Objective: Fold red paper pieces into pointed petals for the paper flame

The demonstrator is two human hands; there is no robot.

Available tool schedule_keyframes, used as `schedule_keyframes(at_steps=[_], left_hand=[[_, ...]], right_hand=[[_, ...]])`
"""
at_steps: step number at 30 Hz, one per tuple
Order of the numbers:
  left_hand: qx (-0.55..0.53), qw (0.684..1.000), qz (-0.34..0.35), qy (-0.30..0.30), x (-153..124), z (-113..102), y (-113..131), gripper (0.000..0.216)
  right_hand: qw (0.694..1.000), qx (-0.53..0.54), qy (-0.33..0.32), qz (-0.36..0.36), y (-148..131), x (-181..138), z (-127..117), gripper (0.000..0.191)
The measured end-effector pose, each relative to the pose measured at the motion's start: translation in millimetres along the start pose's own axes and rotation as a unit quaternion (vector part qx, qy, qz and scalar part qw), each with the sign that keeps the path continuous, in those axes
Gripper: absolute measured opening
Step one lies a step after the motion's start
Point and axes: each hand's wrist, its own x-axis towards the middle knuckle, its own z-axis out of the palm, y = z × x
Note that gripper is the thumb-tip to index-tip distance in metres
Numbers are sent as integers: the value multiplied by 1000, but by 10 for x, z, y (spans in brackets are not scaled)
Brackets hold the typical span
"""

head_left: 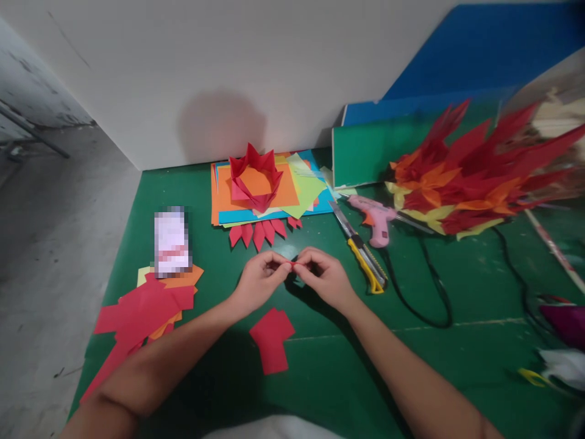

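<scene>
My left hand and my right hand meet over the middle of the green table, fingertips pinched together on a small piece of red paper. Most of that piece is hidden by the fingers. Just below the hands lie red paper squares. A row of folded red petals lies beyond the hands, in front of a stack of coloured paper sheets bearing a red folded paper crown.
A yellow utility knife and a pink glue gun with a black cord lie right of the hands. A big red-orange paper flower sits far right. Red and orange scraps and a phone lie left.
</scene>
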Motion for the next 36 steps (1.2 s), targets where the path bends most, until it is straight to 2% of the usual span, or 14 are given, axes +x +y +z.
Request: schedule_keyframes(at_steps=[6,9,15,19,28,36], left_hand=[[24,999,12,-22,16,-39,-29,24],[47,998,30,-19,15,-61,-44,20],[51,997,41,-27,-15,-67,-96,17],[97,993,64,-18,-34,-79,-135,17],[105,992,61,-44,-34,-100,-155,15],[137,987,76,-35,-48,-91,-130,10]], right_hand=[[995,82,-57,22,-42,2,-26,26],[996,64,-59,23,-40,-6,-23,29],[998,23,-22,56,17,-27,16,25],[998,12,-16,59,18,-26,22,27],[998,7,-36,43,-6,-11,19,24],[998,-8,-53,15,-1,-4,7,23]])
